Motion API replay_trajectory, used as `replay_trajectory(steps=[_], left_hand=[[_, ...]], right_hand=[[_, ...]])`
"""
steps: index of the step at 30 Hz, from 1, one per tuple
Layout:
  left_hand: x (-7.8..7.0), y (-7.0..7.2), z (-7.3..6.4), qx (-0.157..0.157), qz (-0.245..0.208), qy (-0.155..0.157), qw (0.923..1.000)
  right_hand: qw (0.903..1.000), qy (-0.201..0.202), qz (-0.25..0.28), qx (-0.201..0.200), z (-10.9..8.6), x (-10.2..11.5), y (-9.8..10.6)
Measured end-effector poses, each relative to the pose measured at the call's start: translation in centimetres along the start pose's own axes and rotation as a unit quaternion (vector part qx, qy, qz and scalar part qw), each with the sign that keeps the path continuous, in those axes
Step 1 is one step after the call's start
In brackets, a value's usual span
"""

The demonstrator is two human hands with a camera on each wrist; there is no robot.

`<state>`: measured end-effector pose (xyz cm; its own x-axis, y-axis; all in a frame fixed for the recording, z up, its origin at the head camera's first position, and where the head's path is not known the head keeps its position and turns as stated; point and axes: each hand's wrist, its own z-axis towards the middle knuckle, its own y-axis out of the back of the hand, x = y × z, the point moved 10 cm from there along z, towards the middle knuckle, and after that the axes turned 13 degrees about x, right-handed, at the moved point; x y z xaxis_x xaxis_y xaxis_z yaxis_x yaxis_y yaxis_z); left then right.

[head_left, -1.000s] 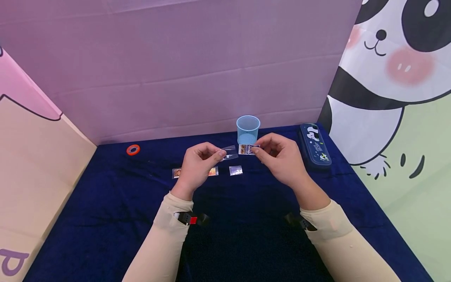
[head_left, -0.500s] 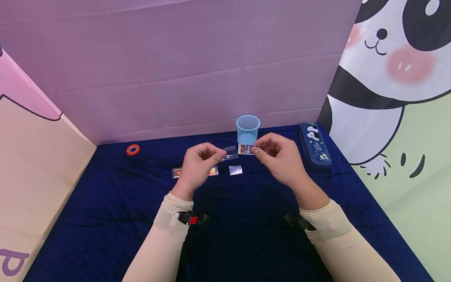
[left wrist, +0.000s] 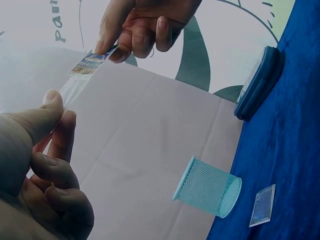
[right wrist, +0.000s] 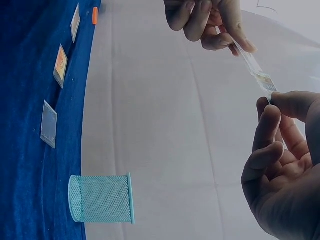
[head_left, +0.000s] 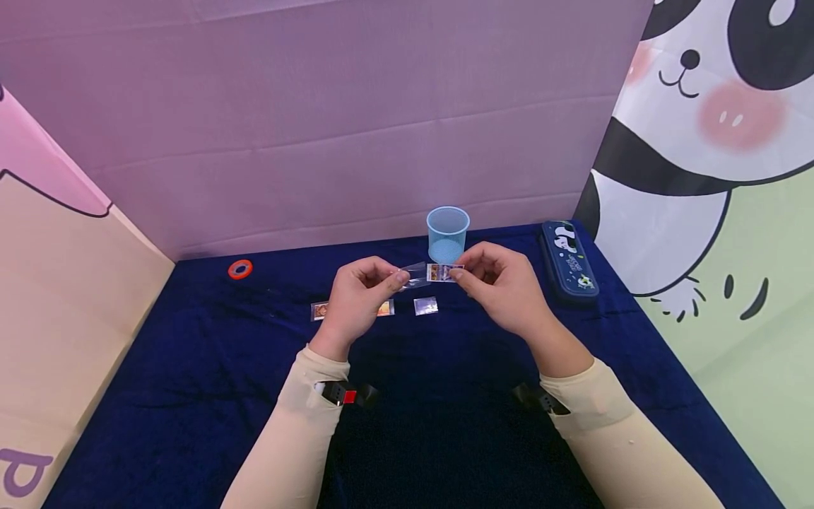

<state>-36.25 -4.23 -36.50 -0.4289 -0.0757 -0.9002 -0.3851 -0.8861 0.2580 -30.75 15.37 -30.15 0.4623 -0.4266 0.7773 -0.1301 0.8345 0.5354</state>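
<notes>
My left hand (head_left: 357,300) pinches a clear plastic sleeve (head_left: 416,276) between thumb and finger. Facing it, my right hand (head_left: 509,291) pinches a small printed card (head_left: 439,273) by its right end. The card's left end meets the open side of the sleeve; in the left wrist view the card (left wrist: 86,66) and sleeve (left wrist: 74,91) line up, and I cannot tell how far one is inside the other. Below the hands, two sleeved picture cards (head_left: 385,309) lie on the cloth, partly hidden by my left hand, beside a purplish sleeved card (head_left: 426,306).
A light-blue mesh cup (head_left: 448,233) stands behind the hands. At the right lies a dark-blue panda pencil case (head_left: 568,261). An orange tape roll (head_left: 240,270) is at the back left. Dark-blue cloth (head_left: 191,382) covers the table, with fabric walls around it.
My right hand has brought the card slightly left and down, up to the sleeve's edge, closing the small gap. The left hand keeps its place.
</notes>
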Motion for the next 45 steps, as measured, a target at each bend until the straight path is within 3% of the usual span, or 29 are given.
replay_trajectory(steps=[26,29,37,42,45], left_hand=[[0.0,-0.2,0.0,0.008,-0.01,0.006,0.9999],[-0.1,-0.3,0.0,0.009,-0.013,0.009,0.9998],[-0.8,-0.4,-0.1,0.015,-0.012,0.016,0.9997],[-0.3,-0.3,-0.1,0.012,-0.005,0.01,0.9999],[0.0,-0.3,-0.1,0.012,0.01,0.009,0.9998]], right_hand=[[0.9991,-0.023,-0.026,0.025,0.2,-0.4,-0.5],[0.9989,-0.028,-0.029,0.025,0.2,-0.8,-0.6],[0.998,-0.041,-0.042,0.024,0.7,-4.7,-0.7],[0.9979,-0.044,-0.04,0.026,0.7,-4.8,-0.7],[0.998,-0.043,-0.038,0.028,0.6,-3.8,-0.7]])
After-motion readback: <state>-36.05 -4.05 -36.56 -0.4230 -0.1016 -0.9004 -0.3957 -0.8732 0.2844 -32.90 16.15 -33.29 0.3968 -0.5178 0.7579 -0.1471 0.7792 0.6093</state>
